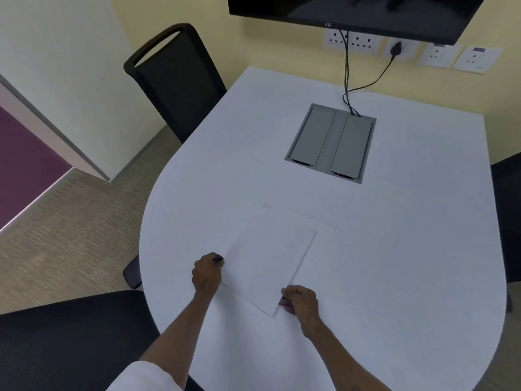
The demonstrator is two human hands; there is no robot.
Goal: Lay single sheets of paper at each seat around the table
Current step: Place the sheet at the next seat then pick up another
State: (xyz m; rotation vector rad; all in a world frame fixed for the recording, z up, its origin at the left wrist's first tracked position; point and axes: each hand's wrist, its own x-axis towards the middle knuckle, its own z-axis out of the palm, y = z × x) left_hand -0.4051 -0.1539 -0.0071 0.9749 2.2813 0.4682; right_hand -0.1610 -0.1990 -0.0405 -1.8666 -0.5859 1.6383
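Note:
A white sheet of paper [267, 263] lies turned at an angle near the front of the white table [394, 249]. My left hand [207, 273] pinches its left edge, fingers closed on it. My right hand [300, 303] grips its near corner between thumb and fingers. Faint outlines of another white sheet [324, 215] show just beyond it, hard to tell from the tabletop.
A grey cable box [331, 142] is set into the table's middle, with black cables [348, 80] running to wall sockets under a dark screen [352, 12]. Black chairs stand at far left [174, 80], near left [70, 340] and right [507, 210].

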